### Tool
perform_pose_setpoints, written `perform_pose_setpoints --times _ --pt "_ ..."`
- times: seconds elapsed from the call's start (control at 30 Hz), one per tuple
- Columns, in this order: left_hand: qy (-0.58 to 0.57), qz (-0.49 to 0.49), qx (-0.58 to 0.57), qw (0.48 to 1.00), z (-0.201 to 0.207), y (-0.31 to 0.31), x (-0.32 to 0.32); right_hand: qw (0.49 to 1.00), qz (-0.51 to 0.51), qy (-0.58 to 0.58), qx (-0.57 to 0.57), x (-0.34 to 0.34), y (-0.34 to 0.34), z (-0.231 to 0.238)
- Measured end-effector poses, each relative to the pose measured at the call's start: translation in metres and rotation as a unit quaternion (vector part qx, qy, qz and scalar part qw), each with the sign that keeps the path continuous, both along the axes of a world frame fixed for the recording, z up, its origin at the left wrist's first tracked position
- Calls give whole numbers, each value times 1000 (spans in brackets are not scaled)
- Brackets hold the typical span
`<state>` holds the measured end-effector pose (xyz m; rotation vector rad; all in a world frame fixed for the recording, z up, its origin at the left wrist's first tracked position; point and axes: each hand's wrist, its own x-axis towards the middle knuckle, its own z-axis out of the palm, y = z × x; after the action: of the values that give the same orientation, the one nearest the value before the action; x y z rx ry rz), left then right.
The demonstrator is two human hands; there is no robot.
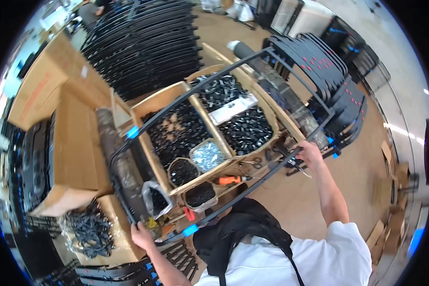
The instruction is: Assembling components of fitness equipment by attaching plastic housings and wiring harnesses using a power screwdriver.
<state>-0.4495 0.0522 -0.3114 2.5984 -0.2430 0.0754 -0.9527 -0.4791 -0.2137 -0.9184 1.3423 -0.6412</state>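
Note:
A large black metal tube frame (260, 179), roughly rectangular with rounded corners, is tilted across the view with blue tape pieces on it. My left hand (142, 237) is closed around its lower left corner. At the right end of the near bar, my right hand (311, 155) grips the tube. Beneath the frame stands a wooden box (201, 117) split into compartments of small black parts (181, 131). A white carton (233, 108) lies on the parts in the right compartment. A bag of small silvery pieces (207, 156) sits near the front.
An orange-handled screwdriver (229, 180), scissors (257, 162) and a red-handled tool (189, 214) lie along the box's near side. Stacked black frames (143, 47) rise behind; more black panels (314, 62) stand right. Cardboard boxes (81, 152) are at left. A person (88, 13) is far left.

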Motion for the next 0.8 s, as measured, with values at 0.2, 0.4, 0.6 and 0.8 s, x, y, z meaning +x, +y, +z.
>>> perform_pose_setpoints --times 0.2,0.4,0.6,0.8 --pt "-70 -8 92 993 -15 -3 5 988 16 -104 113 -29 1 -69" --pt "34 -10 103 994 4 -5 9 799 322 470 -192 -55 -42 -185" --pt "-81 -17 113 990 24 -55 4 394 482 732 -278 -47 -98 -356" --pt "93 -179 -172 964 77 -301 -108 669 472 534 -212 -45 -74 -186"
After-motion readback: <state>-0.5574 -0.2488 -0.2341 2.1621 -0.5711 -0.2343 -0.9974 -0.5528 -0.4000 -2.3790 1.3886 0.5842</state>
